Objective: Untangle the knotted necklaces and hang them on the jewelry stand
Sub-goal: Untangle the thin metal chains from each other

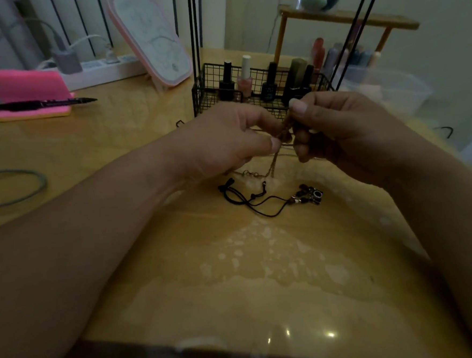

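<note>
A thin gold chain necklace (275,162) is knotted and held up above the table between both hands. My left hand (226,140) pinches the knot from the left, and my right hand (337,127) pinches it from the right. The chain's loose end with its clasp trails down onto the table below the hands. A black cord necklace (247,199) with dark beads and a pendant lies on the table just in front of the hands. Thin black vertical rods (195,28) rise behind the hands; I cannot tell if they belong to the jewelry stand.
A black wire basket (204,97) of nail polish bottles stands right behind the hands. A pink mirror (149,36), a power strip (96,68), a pink notepad (24,90) with a pen and a grey hoop (34,181) lie left. A wooden shelf (344,20) stands at the back right.
</note>
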`<state>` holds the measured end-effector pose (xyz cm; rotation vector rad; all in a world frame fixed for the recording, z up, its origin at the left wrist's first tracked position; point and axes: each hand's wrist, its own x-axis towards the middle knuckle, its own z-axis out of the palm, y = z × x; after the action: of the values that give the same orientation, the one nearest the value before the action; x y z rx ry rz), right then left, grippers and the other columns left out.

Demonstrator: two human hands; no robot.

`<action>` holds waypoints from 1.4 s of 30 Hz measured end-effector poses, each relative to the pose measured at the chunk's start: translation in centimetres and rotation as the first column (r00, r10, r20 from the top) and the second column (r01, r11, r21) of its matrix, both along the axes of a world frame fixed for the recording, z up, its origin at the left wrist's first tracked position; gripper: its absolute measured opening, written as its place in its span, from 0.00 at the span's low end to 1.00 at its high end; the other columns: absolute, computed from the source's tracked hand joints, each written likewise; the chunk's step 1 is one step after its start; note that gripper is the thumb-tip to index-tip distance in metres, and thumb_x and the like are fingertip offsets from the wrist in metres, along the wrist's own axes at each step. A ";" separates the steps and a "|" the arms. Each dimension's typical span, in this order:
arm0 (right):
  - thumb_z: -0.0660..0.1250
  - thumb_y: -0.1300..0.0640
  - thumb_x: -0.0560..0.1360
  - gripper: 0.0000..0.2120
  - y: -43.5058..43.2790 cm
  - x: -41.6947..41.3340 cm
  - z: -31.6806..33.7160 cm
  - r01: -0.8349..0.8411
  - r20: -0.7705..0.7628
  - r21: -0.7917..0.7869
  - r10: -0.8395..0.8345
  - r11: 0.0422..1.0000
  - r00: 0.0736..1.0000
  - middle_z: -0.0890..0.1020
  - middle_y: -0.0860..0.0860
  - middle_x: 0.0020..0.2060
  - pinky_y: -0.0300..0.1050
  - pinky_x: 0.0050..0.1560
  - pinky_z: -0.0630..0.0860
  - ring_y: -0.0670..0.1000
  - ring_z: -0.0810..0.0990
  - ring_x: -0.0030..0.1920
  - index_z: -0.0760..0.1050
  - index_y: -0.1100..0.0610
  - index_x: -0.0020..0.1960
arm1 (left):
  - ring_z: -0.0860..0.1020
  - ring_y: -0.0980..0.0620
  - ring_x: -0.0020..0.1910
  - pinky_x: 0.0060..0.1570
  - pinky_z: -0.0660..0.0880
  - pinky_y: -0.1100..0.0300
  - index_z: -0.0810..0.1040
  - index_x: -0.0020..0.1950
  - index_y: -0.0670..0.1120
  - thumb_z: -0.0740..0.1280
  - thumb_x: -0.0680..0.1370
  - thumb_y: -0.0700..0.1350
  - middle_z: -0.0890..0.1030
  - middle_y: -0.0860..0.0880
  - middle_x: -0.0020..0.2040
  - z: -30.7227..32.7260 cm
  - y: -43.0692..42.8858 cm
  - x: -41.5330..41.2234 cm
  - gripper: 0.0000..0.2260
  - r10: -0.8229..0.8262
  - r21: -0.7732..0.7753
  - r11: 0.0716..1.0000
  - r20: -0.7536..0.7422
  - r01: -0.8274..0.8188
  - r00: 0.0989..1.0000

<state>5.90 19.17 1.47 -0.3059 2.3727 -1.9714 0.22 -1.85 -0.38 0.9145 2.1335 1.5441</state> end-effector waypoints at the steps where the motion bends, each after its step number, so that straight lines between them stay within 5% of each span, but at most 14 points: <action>1: 0.67 0.51 0.77 0.10 0.0 0.0 0.0 0.001 0.001 -0.002 -0.001 1.000 1.000 0.78 0.51 0.35 0.42 0.39 0.79 0.50 0.79 0.36 0.77 0.58 0.45 | 0.61 0.49 0.28 0.34 0.53 0.46 0.82 0.55 0.46 0.71 0.80 0.39 0.67 0.49 0.28 0.0 0.0 0.0 0.05 0.003 0.004 1.000 0.001 -0.003 1.000; 13: 0.67 0.50 0.77 0.13 0.3 -0.2 -0.2 0.037 0.008 0.012 -0.037 0.999 0.999 0.78 0.50 0.35 0.42 0.39 0.79 0.50 0.80 0.36 0.75 0.61 0.49 | 0.69 0.52 0.25 0.24 0.65 0.61 0.80 0.50 0.44 0.71 0.81 0.41 0.84 0.44 0.36 0.1 0.0 0.1 0.02 0.051 0.002 0.999 -0.067 -0.051 0.996; 20: 0.68 0.47 0.77 0.15 0.4 -0.3 -0.3 0.116 -0.006 0.042 -0.116 0.992 0.993 0.82 0.50 0.41 0.45 0.47 0.80 0.51 0.84 0.46 0.77 0.59 0.52 | 0.76 0.67 0.38 0.38 0.71 0.73 0.80 0.48 0.51 0.74 0.79 0.44 0.81 0.56 0.46 -0.5 0.1 -0.3 0.04 0.161 -0.049 0.982 -0.312 -0.185 0.936; 24: 0.64 0.50 0.83 0.20 0.4 -0.4 -0.4 0.171 -0.025 -0.004 -0.171 0.985 0.985 0.85 0.55 0.51 0.46 0.51 0.80 0.53 0.86 0.54 0.76 0.67 0.63 | 0.79 0.56 0.31 0.31 0.74 0.65 0.77 0.49 0.43 0.72 0.80 0.40 0.82 0.49 0.44 -0.2 0.1 0.0 0.04 0.202 0.015 0.979 -0.257 -0.205 0.945; 27: 0.61 0.50 0.85 0.22 0.2 -0.4 -0.3 0.186 -0.024 -0.063 -0.188 0.981 0.982 0.85 0.54 0.49 0.46 0.52 0.81 0.53 0.86 0.54 0.73 0.67 0.69 | 0.81 0.49 0.30 0.28 0.73 0.64 0.75 0.49 0.43 0.71 0.80 0.39 0.86 0.44 0.44 0.0 0.1 0.2 0.05 0.163 -0.004 0.986 -0.225 -0.169 0.961; 32: 0.61 0.50 0.85 0.15 0.1 -0.4 -0.2 0.205 -0.027 -0.138 -0.210 0.969 0.977 0.85 0.52 0.49 0.46 0.52 0.82 0.54 0.86 0.55 0.76 0.61 0.62 | 0.81 0.52 0.29 0.28 0.72 0.64 0.75 0.48 0.45 0.71 0.81 0.39 0.83 0.51 0.35 -0.2 0.2 0.1 0.05 0.133 -0.028 0.990 -0.196 -0.141 0.972; 35: 0.60 0.50 0.86 0.20 -0.1 -0.4 -0.1 0.215 -0.024 -0.194 -0.223 0.957 0.974 0.84 0.52 0.47 0.48 0.51 0.82 0.54 0.86 0.51 0.73 0.65 0.68 | 0.81 0.50 0.30 0.27 0.72 0.63 0.75 0.50 0.45 0.69 0.81 0.39 0.85 0.45 0.41 -0.1 0.1 0.0 0.04 0.097 -0.042 0.994 -0.154 -0.104 0.983; 42: 0.61 0.50 0.85 0.11 -0.4 -0.2 -0.3 0.189 -0.020 -0.187 -0.196 0.964 0.980 0.81 0.52 0.46 0.48 0.47 0.82 0.54 0.83 0.45 0.74 0.58 0.56 | 0.77 0.51 0.29 0.28 0.71 0.62 0.75 0.51 0.45 0.68 0.81 0.37 0.83 0.45 0.39 0.1 0.0 0.3 0.04 0.018 -0.052 0.998 -0.083 -0.022 0.996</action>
<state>5.69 18.75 1.21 -0.1220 2.3255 -2.2979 0.49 -1.89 -0.30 0.9571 2.2364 1.4754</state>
